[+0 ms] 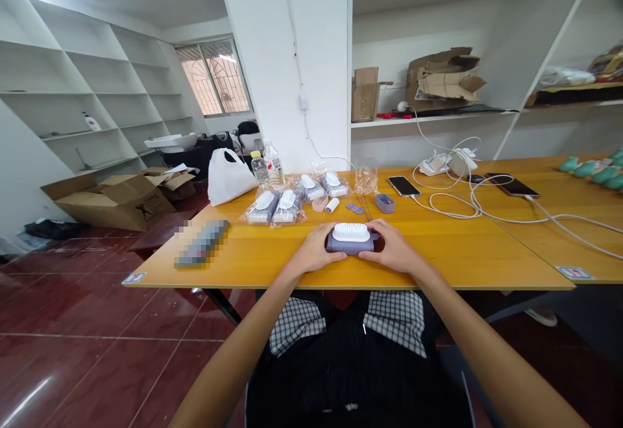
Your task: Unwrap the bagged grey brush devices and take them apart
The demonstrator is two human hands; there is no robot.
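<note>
A small purple device with a white ribbed top (350,236) rests on the wooden table (438,252) near its front edge. My left hand (315,251) grips its left end and my right hand (392,249) grips its right end, fingers curled round it. Behind it lie several clear bags holding similar purple-and-white devices (275,207), a small purple tray (385,203), a white cylinder (331,205) and a few loose small parts (355,208).
A white plastic bag (228,175) and two water bottles (267,165) stand at the back left. Phones (403,186) and tangled white cables (467,201) cover the right side. Teal items (591,169) sit far right. Open cardboard boxes (114,197) lie on the red floor.
</note>
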